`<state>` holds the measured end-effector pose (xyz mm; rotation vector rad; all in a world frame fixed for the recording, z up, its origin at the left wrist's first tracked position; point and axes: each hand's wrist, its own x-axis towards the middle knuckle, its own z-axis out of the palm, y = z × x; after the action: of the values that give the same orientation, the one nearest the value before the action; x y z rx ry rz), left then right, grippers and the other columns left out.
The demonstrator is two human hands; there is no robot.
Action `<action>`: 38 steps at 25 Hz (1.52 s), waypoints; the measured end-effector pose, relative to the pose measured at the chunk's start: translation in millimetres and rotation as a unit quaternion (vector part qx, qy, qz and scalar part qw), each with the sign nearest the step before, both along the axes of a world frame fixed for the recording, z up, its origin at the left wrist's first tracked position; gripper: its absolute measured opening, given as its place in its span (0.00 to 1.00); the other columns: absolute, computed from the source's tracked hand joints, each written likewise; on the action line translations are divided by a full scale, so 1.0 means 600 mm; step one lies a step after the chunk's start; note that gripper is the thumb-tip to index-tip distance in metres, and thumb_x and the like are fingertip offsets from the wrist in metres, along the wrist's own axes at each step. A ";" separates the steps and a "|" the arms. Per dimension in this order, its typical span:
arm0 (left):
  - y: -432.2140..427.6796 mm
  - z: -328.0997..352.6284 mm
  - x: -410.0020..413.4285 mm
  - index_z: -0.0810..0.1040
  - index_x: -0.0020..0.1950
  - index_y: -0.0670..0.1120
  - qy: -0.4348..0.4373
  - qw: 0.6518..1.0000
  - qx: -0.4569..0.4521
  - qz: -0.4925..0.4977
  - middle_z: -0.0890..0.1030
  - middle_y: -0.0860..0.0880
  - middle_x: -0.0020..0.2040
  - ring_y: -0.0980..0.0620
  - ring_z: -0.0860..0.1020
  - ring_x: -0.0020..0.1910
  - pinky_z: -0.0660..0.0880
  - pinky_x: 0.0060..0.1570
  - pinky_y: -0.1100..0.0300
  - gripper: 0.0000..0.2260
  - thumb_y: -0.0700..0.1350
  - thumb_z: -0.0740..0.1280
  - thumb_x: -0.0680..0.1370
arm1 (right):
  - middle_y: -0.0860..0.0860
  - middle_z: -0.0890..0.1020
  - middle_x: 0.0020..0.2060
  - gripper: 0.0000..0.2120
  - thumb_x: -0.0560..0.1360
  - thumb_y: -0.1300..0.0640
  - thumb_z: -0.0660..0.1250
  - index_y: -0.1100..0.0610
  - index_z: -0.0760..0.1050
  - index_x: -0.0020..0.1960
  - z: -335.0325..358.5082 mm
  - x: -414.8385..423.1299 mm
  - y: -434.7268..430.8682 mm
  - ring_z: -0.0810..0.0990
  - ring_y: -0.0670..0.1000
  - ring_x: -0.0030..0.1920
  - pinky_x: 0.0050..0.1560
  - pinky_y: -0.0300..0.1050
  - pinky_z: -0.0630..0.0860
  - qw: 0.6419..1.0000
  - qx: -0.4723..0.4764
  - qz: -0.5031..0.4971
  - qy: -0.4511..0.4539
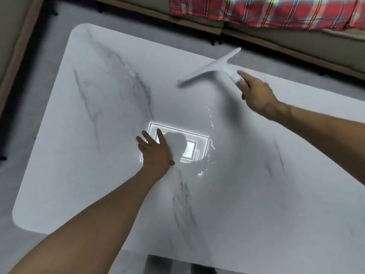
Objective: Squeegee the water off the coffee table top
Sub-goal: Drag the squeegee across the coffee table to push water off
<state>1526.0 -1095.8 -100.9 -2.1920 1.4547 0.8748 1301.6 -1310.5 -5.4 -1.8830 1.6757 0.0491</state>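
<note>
A white marble-patterned coffee table top [98, 155] fills most of the view. My right hand [256, 93] grips the handle of a white squeegee [213, 69], whose blade hangs over the far right part of the table; whether it touches the surface I cannot tell. My left hand [156, 151] rests flat on the table's middle with straight fingers, beside a bright reflection of a ceiling light. A thin trail of water [210, 139] runs down from under the squeegee past the reflection to a small wet patch.
A sofa with a wooden base [296, 42] runs along the far side, with a red plaid blanket [266, 10] on it. Grey floor [29, 107] surrounds the table on the left. The table's rounded corners show at far left and near left.
</note>
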 end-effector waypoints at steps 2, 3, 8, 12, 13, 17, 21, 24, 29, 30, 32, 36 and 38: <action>-0.002 -0.001 0.005 0.37 0.77 0.40 0.000 1.000 0.022 -0.014 0.44 0.23 0.73 0.21 0.49 0.72 0.55 0.72 0.39 0.55 0.61 0.72 0.70 | 0.54 0.78 0.62 0.22 0.82 0.45 0.50 0.45 0.61 0.75 -0.029 0.041 -0.031 0.73 0.56 0.51 0.42 0.42 0.71 0.999 0.009 -0.030 -0.019; -0.003 -0.002 0.007 0.37 0.77 0.39 -0.004 0.999 0.024 -0.023 0.45 0.23 0.73 0.21 0.49 0.72 0.56 0.72 0.39 0.55 0.61 0.72 0.70 | 0.53 0.77 0.61 0.22 0.82 0.47 0.50 0.45 0.61 0.75 -0.036 0.049 -0.032 0.72 0.56 0.49 0.38 0.41 0.69 0.999 0.015 -0.027 -0.013; -0.007 -0.003 0.006 0.36 0.77 0.39 -0.024 0.997 0.051 -0.044 0.45 0.23 0.73 0.21 0.50 0.72 0.57 0.72 0.40 0.54 0.62 0.70 0.71 | 0.60 0.79 0.62 0.21 0.83 0.45 0.48 0.43 0.60 0.75 -0.023 -0.044 0.087 0.76 0.68 0.58 0.59 0.58 0.73 0.995 0.019 0.031 0.091; -0.011 -0.002 0.006 0.35 0.77 0.37 -0.037 0.996 0.057 -0.062 0.47 0.23 0.73 0.22 0.53 0.72 0.61 0.71 0.42 0.54 0.63 0.68 0.72 | 0.57 0.83 0.44 0.21 0.82 0.44 0.47 0.37 0.59 0.75 0.053 -0.157 0.205 0.79 0.63 0.43 0.45 0.51 0.75 0.983 0.099 0.029 0.154; -0.012 -0.001 0.005 0.35 0.77 0.37 -0.041 0.995 0.056 -0.066 0.47 0.22 0.73 0.22 0.54 0.71 0.62 0.71 0.42 0.54 0.64 0.68 0.72 | 0.55 0.82 0.42 0.21 0.82 0.45 0.48 0.37 0.60 0.74 0.074 -0.173 0.216 0.78 0.62 0.42 0.44 0.50 0.74 0.980 0.114 0.022 0.164; -0.012 0.000 0.005 0.37 0.77 0.36 -0.044 0.995 0.048 -0.070 0.50 0.21 0.72 0.21 0.56 0.70 0.64 0.69 0.42 0.54 0.64 0.68 0.71 | 0.59 0.83 0.51 0.19 0.82 0.47 0.52 0.42 0.66 0.73 0.073 -0.191 0.128 0.79 0.63 0.47 0.50 0.51 0.73 0.992 0.062 -0.048 0.097; -0.010 0.001 0.005 0.38 0.76 0.35 -0.045 0.995 0.045 -0.078 0.51 0.21 0.71 0.21 0.58 0.70 0.65 0.68 0.41 0.54 0.64 0.67 0.71 | 0.61 0.80 0.54 0.21 0.79 0.46 0.51 0.41 0.64 0.72 0.016 -0.142 -0.007 0.74 0.57 0.38 0.36 0.55 0.77 0.983 0.017 -0.184 0.018; -0.010 0.000 0.006 0.37 0.76 0.35 -0.040 0.995 0.049 -0.083 0.50 0.20 0.71 0.20 0.56 0.70 0.65 0.68 0.40 0.54 0.64 0.68 0.71 | 0.61 0.79 0.52 0.20 0.80 0.49 0.50 0.41 0.65 0.70 -0.008 -0.124 0.003 0.76 0.60 0.35 0.25 0.45 0.71 0.974 0.057 -0.215 0.036; -0.014 0.010 0.003 0.37 0.77 0.36 -0.024 0.996 0.061 -0.061 0.48 0.21 0.72 0.20 0.53 0.71 0.61 0.70 0.38 0.55 0.62 0.70 0.71 | 0.65 0.78 0.60 0.22 0.83 0.52 0.49 0.47 0.57 0.77 -0.015 -0.186 0.180 0.76 0.69 0.56 0.59 0.58 0.72 0.985 0.058 -0.111 0.122; -0.015 0.011 0.002 0.37 0.77 0.36 -0.024 0.996 0.059 -0.058 0.47 0.21 0.72 0.20 0.53 0.71 0.60 0.70 0.38 0.55 0.62 0.70 0.71 | 0.66 0.79 0.57 0.22 0.83 0.53 0.49 0.46 0.55 0.77 -0.006 -0.202 0.219 0.77 0.69 0.54 0.58 0.57 0.72 0.983 0.077 -0.107 0.126; -0.017 0.014 -0.001 0.37 0.77 0.37 -0.021 0.997 0.060 -0.051 0.47 0.21 0.72 0.20 0.52 0.71 0.60 0.70 0.38 0.55 0.62 0.71 0.70 | 0.65 0.81 0.51 0.23 0.83 0.55 0.50 0.46 0.55 0.77 0.028 -0.226 0.275 0.78 0.67 0.49 0.52 0.53 0.73 0.982 0.114 -0.087 0.123; -0.017 0.022 -0.003 0.38 0.78 0.38 -0.007 0.999 0.047 -0.024 0.47 0.22 0.72 0.20 0.51 0.71 0.60 0.69 0.37 0.54 0.57 0.73 0.70 | 0.55 0.78 0.43 0.21 0.83 0.49 0.53 0.45 0.60 0.75 0.071 -0.244 0.225 0.76 0.57 0.39 0.35 0.39 0.69 0.984 0.087 -0.152 0.023; -0.011 0.030 -0.005 0.45 0.78 0.39 0.005 1.000 0.010 0.004 0.51 0.23 0.72 0.21 0.54 0.71 0.63 0.67 0.36 0.46 0.52 0.72 0.72 | 0.55 0.75 0.45 0.17 0.81 0.45 0.52 0.41 0.64 0.70 0.051 -0.236 0.138 0.74 0.57 0.37 0.29 0.38 0.68 0.979 0.051 -0.197 -0.004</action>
<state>1523.2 -1102.2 -82.9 -2.1841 1.4348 0.9000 1160.0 -1227.8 25.2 -1.4467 1.9707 -0.0315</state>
